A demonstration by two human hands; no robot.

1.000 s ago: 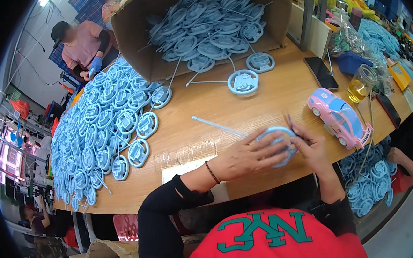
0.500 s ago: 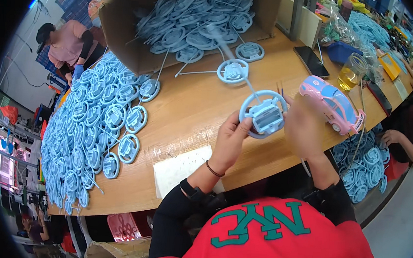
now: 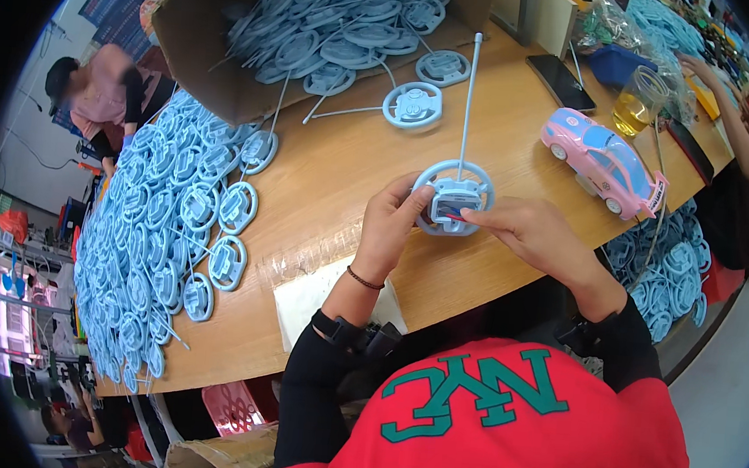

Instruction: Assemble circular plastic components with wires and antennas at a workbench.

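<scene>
Head view: left hand (image 3: pixel 390 225) pinches left rim of light-blue wheel-shaped controller (image 3: pixel 459 188) between thumb and fingers. Controller sits over wooden table (image 3: pixel 333 196), in front of person, long rod (image 3: pixel 470 101) pointing away. Right hand (image 3: pixel 533 235), fingertips together, pinches thin red piece (image 3: pixel 453 216) at controller's recessed middle; piece too small to identify. Pink toy car (image 3: pixel 602 164) right, heap of similar controllers (image 3: pixel 150 234) left, cardboard box (image 3: pixel 187 43) beyond.

R grip (image 3: pixel 529 231) now at blue whl (image 3: pixel 457 189), antenna (image 3: pixel 470 105) swung rt, pointing fwd

Large green letters (image 3: pixel 487 391), red shirt (image 3: pixel 542 454) back
</scene>
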